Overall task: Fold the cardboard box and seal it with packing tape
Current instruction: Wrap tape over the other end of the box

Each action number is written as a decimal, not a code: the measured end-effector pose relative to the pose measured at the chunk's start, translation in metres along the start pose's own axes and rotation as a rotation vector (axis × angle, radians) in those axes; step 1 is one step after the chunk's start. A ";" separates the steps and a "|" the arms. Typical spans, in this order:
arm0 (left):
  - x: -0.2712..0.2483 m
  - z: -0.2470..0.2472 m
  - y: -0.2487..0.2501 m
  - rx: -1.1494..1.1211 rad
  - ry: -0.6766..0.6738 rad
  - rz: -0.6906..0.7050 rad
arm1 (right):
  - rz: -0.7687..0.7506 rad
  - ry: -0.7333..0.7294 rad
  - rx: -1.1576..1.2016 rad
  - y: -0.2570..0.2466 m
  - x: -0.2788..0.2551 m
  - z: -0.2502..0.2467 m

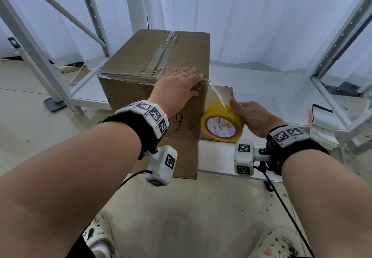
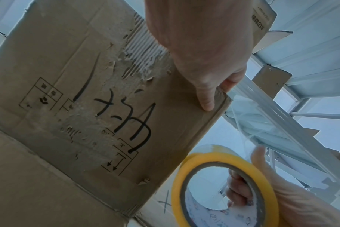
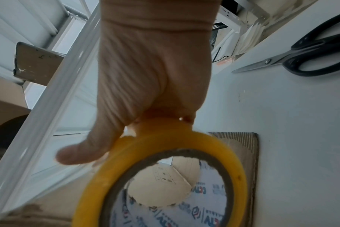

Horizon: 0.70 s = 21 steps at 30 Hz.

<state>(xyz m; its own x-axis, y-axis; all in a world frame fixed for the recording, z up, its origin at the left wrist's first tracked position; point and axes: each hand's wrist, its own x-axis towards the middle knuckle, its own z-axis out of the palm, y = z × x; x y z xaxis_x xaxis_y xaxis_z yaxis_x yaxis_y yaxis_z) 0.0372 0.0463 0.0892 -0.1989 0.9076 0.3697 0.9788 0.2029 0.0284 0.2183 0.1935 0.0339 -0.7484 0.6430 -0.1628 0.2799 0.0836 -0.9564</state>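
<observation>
Right hand (image 1: 254,117) nearest, fingers curled through core of tape roll (image 1: 222,122), gripping it just right of box (image 1: 153,80). Clear strip (image 1: 218,94) runs taut from roll up to box's top front corner. Left hand (image 1: 177,88) flat, fingers spread over that corner, pressing tape down. Box sits on white shelf (image 1: 261,88); scissors (image 3: 293,56) further right.

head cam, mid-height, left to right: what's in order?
White rack upright → brown cardboard box → left hand pressing on the box's top corner → yellow roll of packing tape → right hand gripping the roll → stack of white papers.
</observation>
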 end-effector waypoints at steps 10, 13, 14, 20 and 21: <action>-0.005 0.001 0.002 0.026 0.019 0.002 | 0.029 0.020 -0.304 -0.015 -0.003 0.017; -0.011 0.004 0.006 0.118 -0.013 -0.007 | 0.041 0.044 -0.316 -0.013 -0.007 0.018; -0.014 0.006 0.008 0.142 -0.029 -0.020 | 0.048 0.051 -0.341 -0.012 -0.008 0.020; -0.048 0.017 0.029 -0.104 0.308 0.017 | 0.064 0.101 -0.497 -0.015 -0.014 0.032; -0.052 0.019 0.035 -0.233 0.224 -0.039 | 0.065 0.106 -0.497 -0.014 -0.015 0.033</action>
<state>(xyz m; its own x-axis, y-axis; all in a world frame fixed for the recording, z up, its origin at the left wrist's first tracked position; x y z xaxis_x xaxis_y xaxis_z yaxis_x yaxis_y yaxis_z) 0.0812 0.0129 0.0529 -0.2463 0.7920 0.5586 0.9606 0.1230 0.2491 0.2057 0.1581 0.0420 -0.6617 0.7306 -0.1681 0.5957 0.3762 -0.7097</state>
